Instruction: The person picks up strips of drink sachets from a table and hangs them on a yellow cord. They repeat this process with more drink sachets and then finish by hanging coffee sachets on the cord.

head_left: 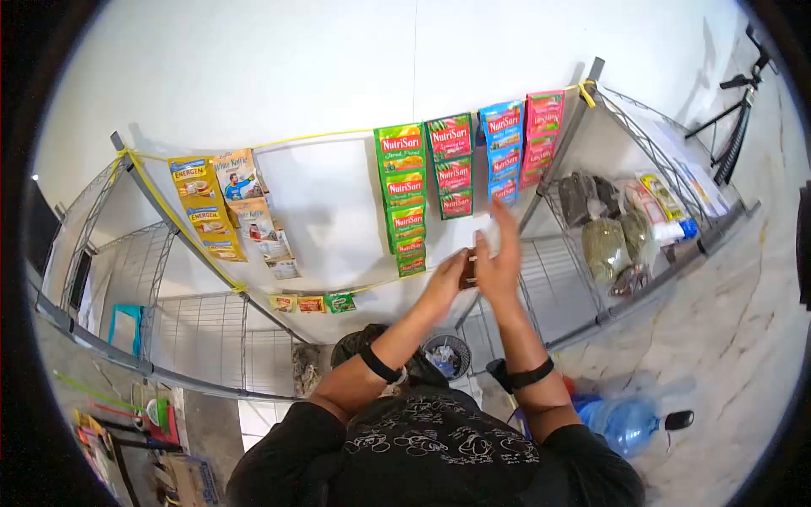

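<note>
Both of my hands are raised in front of my chest, near the hanging sachet strips. A small dark brown object is between them, and I cannot make out what it is. My left hand is closed around its left side. My right hand is beside it with the fingers spread upward, slightly blurred. Just behind the hands hang green NutriSari strips, a blue strip and a pink strip, all from a yellow cord.
Yellow Energen sachets and White Koffie sachets hang at left. Wire racks stand on both sides; the right one holds filled plastic bags. Below are a waste basket and a blue water bottle.
</note>
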`<state>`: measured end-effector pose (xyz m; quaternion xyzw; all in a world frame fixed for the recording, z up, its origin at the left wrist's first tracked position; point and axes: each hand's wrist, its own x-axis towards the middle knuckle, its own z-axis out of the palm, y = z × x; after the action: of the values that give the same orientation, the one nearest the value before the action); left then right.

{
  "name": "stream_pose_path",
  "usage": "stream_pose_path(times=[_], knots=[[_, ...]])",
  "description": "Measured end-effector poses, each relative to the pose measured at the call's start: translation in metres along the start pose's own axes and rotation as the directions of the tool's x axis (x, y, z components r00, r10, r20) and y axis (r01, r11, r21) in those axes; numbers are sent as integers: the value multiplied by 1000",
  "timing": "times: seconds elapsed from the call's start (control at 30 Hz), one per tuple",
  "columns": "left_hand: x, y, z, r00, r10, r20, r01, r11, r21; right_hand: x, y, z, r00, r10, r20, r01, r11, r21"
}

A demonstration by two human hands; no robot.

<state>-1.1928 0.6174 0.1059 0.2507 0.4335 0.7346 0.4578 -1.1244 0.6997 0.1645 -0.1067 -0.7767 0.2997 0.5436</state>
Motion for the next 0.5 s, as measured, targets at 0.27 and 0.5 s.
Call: stream_pose_path(times=[0.27,0.5], knots=[[-70,-5,-25,947,-58,316,181,909,-375,-123,-81,28,937,93,335,-40,986,-162],[-121,-20,-6,930,153,334,-130,987,-90,-224,-142,32,918,394,55,-395,919,15]])
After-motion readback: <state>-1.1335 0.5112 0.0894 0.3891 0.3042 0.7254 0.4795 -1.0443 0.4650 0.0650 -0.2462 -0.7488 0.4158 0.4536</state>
